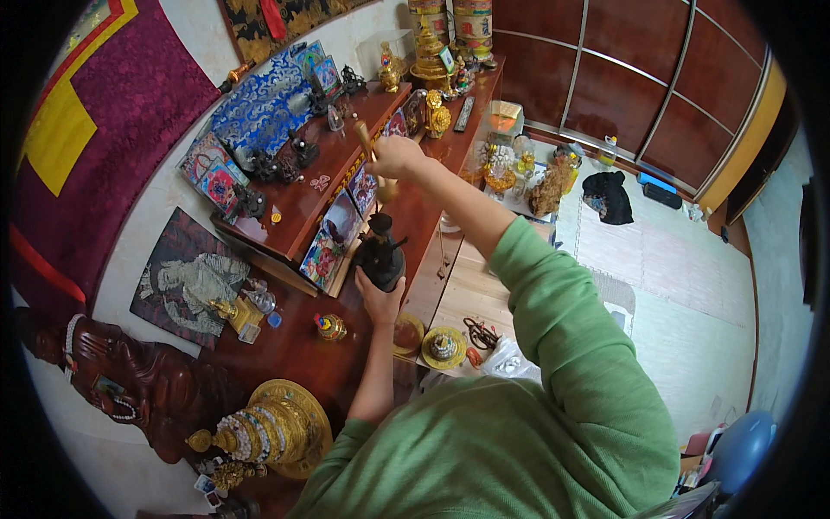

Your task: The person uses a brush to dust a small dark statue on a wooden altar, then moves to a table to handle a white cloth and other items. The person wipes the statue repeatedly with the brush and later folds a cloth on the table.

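Observation:
A small dark statue (381,259) stands on the lower level of the reddish wooden cabinet, and my left hand (382,300) grips its base from the near side. Its upper part is dark and thin, with detail too small to tell. Above it, my right hand (397,157) is closed around a tan-handled tool (363,133), seemingly a brush. The tool's blurred tan head (387,191) points down, just above the statue's top; contact cannot be made out. Framed colourful pictures (340,220) lean against the raised shelf beside the statue.
Several dark figurines (279,165) and blue brocade (266,97) occupy the raised shelf (305,201). A tiered gold mandala (279,431), a carved wooden figure (142,376) and a small ornate pot (331,327) are nearer me. Glass vessels (499,170) and black cloth (608,196) lie right.

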The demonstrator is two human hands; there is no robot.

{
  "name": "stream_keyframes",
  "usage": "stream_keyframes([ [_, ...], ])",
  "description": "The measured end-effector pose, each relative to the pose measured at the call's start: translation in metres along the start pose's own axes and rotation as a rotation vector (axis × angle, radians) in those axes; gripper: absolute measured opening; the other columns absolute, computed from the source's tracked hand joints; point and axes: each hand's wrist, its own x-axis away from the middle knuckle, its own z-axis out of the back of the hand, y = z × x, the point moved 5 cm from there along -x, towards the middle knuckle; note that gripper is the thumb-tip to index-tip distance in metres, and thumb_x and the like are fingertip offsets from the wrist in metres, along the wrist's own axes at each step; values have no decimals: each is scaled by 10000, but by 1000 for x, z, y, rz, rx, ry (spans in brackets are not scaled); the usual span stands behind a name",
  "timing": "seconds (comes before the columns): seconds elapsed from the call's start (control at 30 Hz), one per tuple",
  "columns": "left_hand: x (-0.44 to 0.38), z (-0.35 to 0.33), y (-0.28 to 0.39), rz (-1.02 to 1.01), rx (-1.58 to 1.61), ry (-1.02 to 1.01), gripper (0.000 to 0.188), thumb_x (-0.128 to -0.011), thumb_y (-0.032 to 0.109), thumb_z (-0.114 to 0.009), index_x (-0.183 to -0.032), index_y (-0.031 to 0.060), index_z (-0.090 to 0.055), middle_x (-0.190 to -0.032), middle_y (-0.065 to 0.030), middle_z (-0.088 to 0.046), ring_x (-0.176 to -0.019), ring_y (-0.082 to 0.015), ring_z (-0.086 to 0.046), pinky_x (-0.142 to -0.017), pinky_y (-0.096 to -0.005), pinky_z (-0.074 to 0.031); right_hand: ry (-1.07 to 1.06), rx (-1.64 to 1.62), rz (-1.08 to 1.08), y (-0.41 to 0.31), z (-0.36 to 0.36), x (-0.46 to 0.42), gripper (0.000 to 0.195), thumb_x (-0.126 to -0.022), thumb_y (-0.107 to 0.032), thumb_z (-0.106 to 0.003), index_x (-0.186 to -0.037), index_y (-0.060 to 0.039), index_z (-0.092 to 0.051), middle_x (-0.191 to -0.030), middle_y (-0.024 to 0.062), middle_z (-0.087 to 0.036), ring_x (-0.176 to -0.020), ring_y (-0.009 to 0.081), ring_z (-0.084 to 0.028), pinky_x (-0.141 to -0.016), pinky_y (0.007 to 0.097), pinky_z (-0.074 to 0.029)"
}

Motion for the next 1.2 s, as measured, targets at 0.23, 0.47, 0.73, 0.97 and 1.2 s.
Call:
stream_keyframes([
  [0.23,-3,-7,-11,-39,-9,-6,968,-615,271,-743,-1338,-52,-186,-1325,-209,-286,-1195,-371,-357,-955,-427,-361,-71,60,70,24,0,10,357,-692,-395,-604,-765,-47,-637,-744,158,-628,-759,300,-618,-678,382,-485],
  [0.47,-11,-14,-6,-73,-46,6,967,-587,211,-754,-1333,-49,-196,-1298,-233,-302,-1185,-367,-353,-993,-417,-315,-14,-57,170,57,-20,17,341,-720,-362,-606,-742,-22,-608,-704,169,-609,-664,275,-594,-604,373,-457],
  [0.73,-9,-13,-21,10,-82,-43,978,-573,152,-749,-1349,-23,-179,-1295,-228,-297,-1196,-368,-334,-1008,-414,-288,-20,-627,219,80,-64,33,324,-736,-307,-596,-639,1,-567,-553,172,-544,-549,331,-570,-527,387,-441],
  [0.97,8,-17,-56,161,56,-127,821,-637,148,-752,-1291,-13,-284,-1228,-173,-394,-1129,-277,-413,-960,-368,-339,-182,-1690,95,98,-169,21,295,-776,-263,-646,-746,28,-612,-481,65,-432,-449,49,-409,-420,223,-339],
  [1.2,16,-13,-48,170,-144,-56,705,-634,124,-771,-1218,-24,-406,-1191,-122,-480,-1043,-224,-501,-898,-340,-409,-105,-1413,74,117,-184,-2,202,-748,-193,-635,-725,6,-611,-560,148,-559,-534,281,-586,-506,361,-439],
])
